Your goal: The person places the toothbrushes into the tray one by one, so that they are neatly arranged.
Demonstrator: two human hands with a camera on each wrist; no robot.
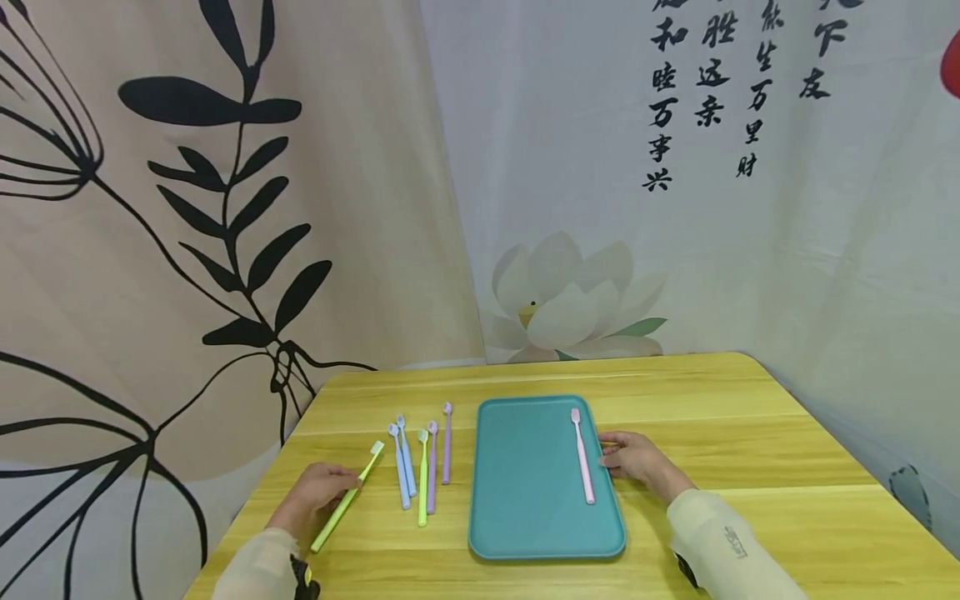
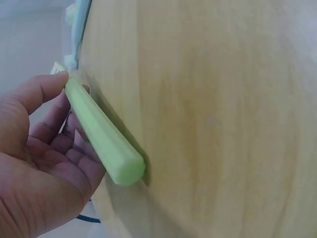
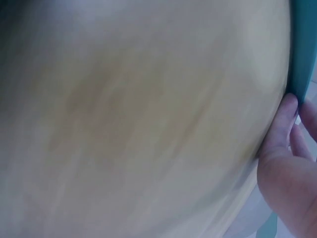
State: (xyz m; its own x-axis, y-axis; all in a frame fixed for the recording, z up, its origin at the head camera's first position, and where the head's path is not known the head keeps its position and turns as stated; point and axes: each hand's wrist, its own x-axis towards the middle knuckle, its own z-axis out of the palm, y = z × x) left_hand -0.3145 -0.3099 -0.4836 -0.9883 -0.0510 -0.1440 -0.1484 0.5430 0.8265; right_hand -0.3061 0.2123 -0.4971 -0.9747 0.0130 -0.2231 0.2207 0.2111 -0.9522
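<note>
My left hand (image 1: 318, 493) pinches a yellow-green toothbrush (image 1: 336, 520) near its neck, at the left of the table. In the left wrist view its thick handle end (image 2: 111, 144) slants toward the camera, over the wood. My right hand (image 1: 637, 461) holds the right rim of a teal tray (image 1: 525, 475), its thumb (image 3: 285, 116) against the edge in the right wrist view. On the tray, along its right side, lies a pink toothbrush (image 1: 582, 460).
Between left hand and tray lie two blue toothbrushes (image 1: 400, 471), another yellow-green toothbrush (image 1: 423, 483) and two purple toothbrushes (image 1: 447, 446), heads pointing away. They rest on a wooden table (image 1: 750, 467). A printed curtain (image 1: 390, 208) hangs behind its far edge.
</note>
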